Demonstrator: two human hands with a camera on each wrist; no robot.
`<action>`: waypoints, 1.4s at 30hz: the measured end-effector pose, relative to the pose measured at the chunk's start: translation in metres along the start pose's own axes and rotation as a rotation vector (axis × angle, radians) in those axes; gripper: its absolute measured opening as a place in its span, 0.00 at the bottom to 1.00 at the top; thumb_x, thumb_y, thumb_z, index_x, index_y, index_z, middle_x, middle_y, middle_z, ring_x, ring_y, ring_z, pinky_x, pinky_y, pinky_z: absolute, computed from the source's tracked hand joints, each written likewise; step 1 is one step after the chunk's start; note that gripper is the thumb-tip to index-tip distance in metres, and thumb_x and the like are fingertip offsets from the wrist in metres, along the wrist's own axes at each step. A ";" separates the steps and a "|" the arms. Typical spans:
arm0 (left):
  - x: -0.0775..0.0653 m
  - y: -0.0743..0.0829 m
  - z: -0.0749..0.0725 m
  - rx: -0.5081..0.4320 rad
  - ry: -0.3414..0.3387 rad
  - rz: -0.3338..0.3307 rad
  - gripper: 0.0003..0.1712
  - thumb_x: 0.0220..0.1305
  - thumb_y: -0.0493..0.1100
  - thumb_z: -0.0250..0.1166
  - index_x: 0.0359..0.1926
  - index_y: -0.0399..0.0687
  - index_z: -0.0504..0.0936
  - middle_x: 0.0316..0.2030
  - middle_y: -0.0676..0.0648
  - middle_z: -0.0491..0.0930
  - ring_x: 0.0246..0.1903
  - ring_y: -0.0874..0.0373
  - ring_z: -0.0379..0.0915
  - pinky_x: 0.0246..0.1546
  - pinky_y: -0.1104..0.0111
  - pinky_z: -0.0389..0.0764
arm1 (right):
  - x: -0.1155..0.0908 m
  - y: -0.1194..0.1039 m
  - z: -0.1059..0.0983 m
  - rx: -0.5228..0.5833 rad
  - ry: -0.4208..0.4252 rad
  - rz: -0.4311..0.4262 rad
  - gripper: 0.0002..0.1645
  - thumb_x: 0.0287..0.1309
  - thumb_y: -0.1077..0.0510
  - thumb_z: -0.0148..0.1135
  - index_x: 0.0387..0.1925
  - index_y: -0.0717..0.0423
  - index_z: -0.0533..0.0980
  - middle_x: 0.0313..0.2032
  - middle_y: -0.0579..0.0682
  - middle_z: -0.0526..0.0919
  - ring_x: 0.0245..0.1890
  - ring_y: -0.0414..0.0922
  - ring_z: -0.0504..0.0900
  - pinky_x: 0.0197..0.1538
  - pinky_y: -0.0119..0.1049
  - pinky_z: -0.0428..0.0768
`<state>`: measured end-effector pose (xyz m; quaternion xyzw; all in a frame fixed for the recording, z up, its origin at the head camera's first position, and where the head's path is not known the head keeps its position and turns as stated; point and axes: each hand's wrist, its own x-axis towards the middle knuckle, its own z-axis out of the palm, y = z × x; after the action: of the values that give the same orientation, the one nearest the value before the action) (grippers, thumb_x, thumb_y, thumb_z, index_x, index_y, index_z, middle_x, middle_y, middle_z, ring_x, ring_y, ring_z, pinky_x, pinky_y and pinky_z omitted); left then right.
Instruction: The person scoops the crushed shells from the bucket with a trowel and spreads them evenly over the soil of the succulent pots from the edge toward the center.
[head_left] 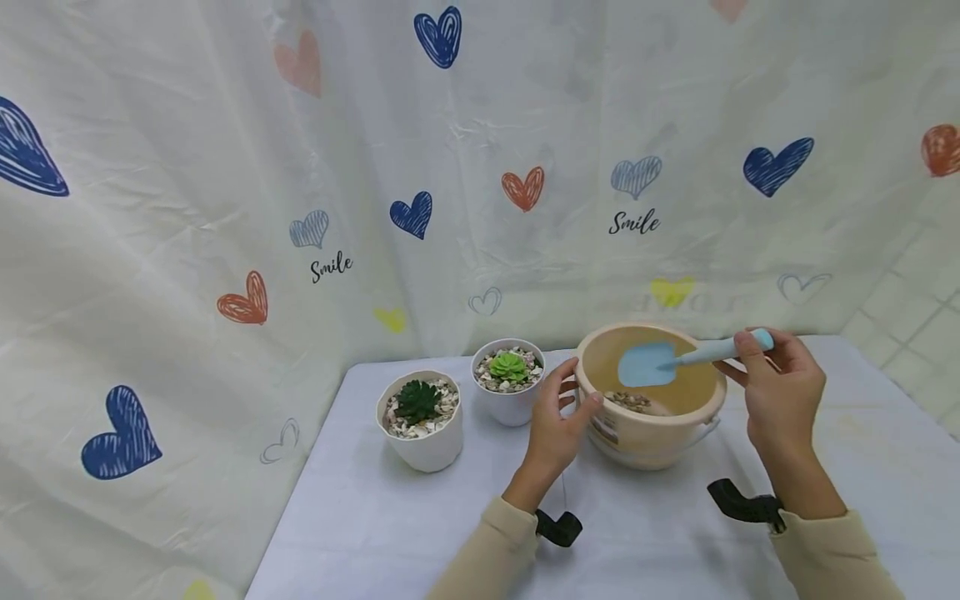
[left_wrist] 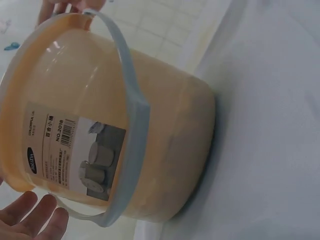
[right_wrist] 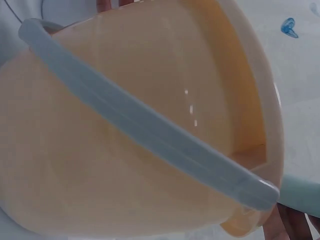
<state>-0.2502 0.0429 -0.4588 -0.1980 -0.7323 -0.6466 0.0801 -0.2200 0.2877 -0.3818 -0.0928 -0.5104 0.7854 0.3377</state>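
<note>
A cream bucket point(head_left: 652, 450) with a pale blue-grey handle point(right_wrist: 145, 120) stands on the table, a patch of small pebbles point(head_left: 628, 402) visible inside. My left hand point(head_left: 555, 421) holds the bucket's left side at the rim, thumb toward the front and fingers spread round the outside. My right hand point(head_left: 783, 387) grips the handle of a light blue toy shovel point(head_left: 647, 364) above the right rim. The shovel's blade points left over the bucket's opening, and nothing shows on it. In the right wrist view the bucket hides most of that hand.
Left of the bucket stand two white pots: one point(head_left: 427, 454) with a dark green succulent point(head_left: 417, 402), the other point(head_left: 512, 408) with a bright green succulent point(head_left: 507, 366). Pebbles surround both plants. A white cloth covers the table point(head_left: 360, 517); a heart-printed curtain point(head_left: 465, 258) hangs close behind it.
</note>
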 end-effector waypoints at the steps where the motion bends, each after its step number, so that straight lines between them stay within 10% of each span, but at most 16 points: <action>1: 0.000 -0.001 0.001 -0.005 -0.013 -0.009 0.36 0.69 0.56 0.64 0.75 0.55 0.67 0.68 0.50 0.72 0.63 0.53 0.73 0.65 0.49 0.75 | 0.000 0.002 0.000 -0.030 -0.009 0.006 0.15 0.58 0.61 0.73 0.44 0.64 0.80 0.38 0.50 0.83 0.35 0.39 0.87 0.34 0.31 0.86; 6: -0.002 -0.003 0.002 -0.054 -0.053 -0.055 0.37 0.71 0.57 0.61 0.76 0.57 0.64 0.71 0.45 0.70 0.66 0.54 0.71 0.67 0.46 0.72 | -0.002 0.011 0.005 -0.239 -0.081 0.004 0.12 0.61 0.60 0.71 0.46 0.56 0.81 0.39 0.45 0.82 0.36 0.36 0.85 0.35 0.27 0.85; 13: -0.001 -0.009 0.006 -0.103 -0.068 -0.087 0.36 0.71 0.56 0.62 0.76 0.64 0.62 0.70 0.46 0.72 0.67 0.59 0.71 0.64 0.59 0.77 | 0.000 0.013 0.010 -0.801 -0.314 -0.157 0.23 0.70 0.47 0.63 0.57 0.58 0.77 0.45 0.44 0.82 0.36 0.21 0.80 0.39 0.20 0.81; 19: -0.002 -0.010 0.006 -0.101 -0.067 -0.104 0.35 0.71 0.57 0.62 0.75 0.69 0.62 0.70 0.48 0.72 0.67 0.59 0.70 0.63 0.60 0.76 | 0.003 0.017 0.012 -1.118 -0.456 -0.276 0.29 0.71 0.39 0.59 0.56 0.59 0.78 0.49 0.67 0.85 0.45 0.59 0.87 0.42 0.53 0.81; 35: -0.001 -0.010 0.006 -0.081 -0.072 -0.128 0.33 0.72 0.59 0.61 0.74 0.78 0.61 0.69 0.50 0.72 0.67 0.61 0.70 0.65 0.55 0.75 | -0.005 0.013 0.014 -1.104 -0.440 -0.242 0.34 0.70 0.40 0.60 0.59 0.66 0.73 0.52 0.69 0.82 0.52 0.68 0.83 0.46 0.60 0.81; 42: -0.002 -0.010 0.005 -0.082 -0.075 -0.144 0.33 0.72 0.59 0.61 0.74 0.77 0.61 0.70 0.51 0.71 0.67 0.60 0.69 0.65 0.56 0.75 | -0.009 0.016 0.009 -1.077 -0.341 -0.387 0.27 0.65 0.48 0.68 0.53 0.68 0.80 0.51 0.69 0.82 0.48 0.68 0.85 0.39 0.37 0.81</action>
<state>-0.2520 0.0471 -0.4694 -0.1719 -0.7203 -0.6721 -0.0023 -0.2239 0.2714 -0.3931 -0.0291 -0.8915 0.3441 0.2933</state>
